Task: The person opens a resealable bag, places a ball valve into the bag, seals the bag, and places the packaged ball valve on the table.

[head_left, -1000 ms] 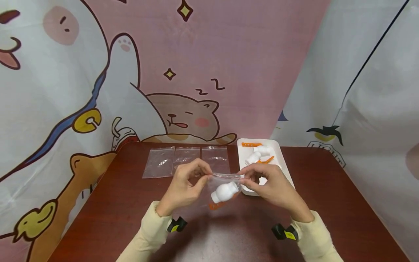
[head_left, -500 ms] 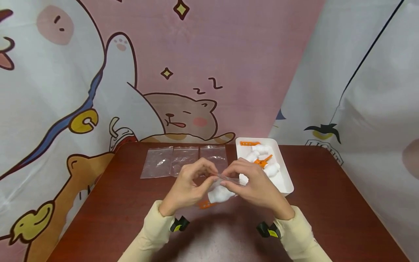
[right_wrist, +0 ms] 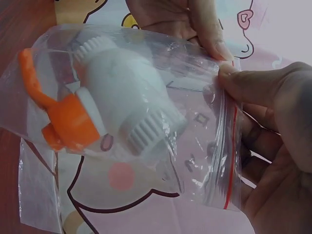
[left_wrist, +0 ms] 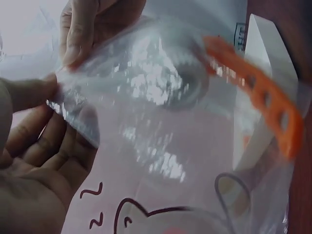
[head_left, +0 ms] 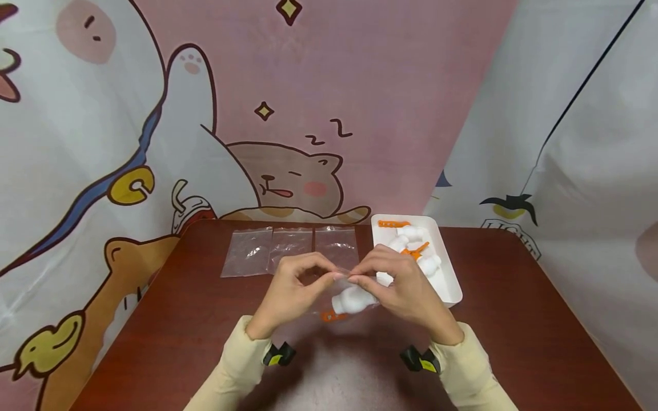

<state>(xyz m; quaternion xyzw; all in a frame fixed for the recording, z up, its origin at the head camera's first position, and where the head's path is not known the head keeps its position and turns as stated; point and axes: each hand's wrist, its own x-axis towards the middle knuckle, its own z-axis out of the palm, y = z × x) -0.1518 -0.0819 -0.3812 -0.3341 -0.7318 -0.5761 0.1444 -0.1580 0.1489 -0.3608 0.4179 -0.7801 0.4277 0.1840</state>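
Observation:
Both hands hold up a clear zip-lock bag (right_wrist: 195, 112) with a red line along its seal. My left hand (head_left: 293, 291) pinches the top edge between thumb and forefinger. Close beside it, my right hand (head_left: 406, 288) pinches the same edge, the fingertips of the two hands nearly touching. Inside the bag lies a white plastic fitting (right_wrist: 122, 87) with ribbed ends. Next to it in the bag is an orange piece (right_wrist: 73, 122) with a long arm, whose holes show in the left wrist view (left_wrist: 263, 95). Whether the seal is pressed closed I cannot tell.
A white tray (head_left: 449, 285) stands behind my right hand, with several white fittings (head_left: 429, 264) and orange pieces (head_left: 393, 224) in it. Three flat clear bags (head_left: 249, 251) lie in a row at the back of the brown table (head_left: 514, 319). A printed cloth (head_left: 401, 103) hangs behind.
My right hand has moved left along the bag's top edge, up close to my left hand. The bag's top has bunched between them, and more of the tray now shows.

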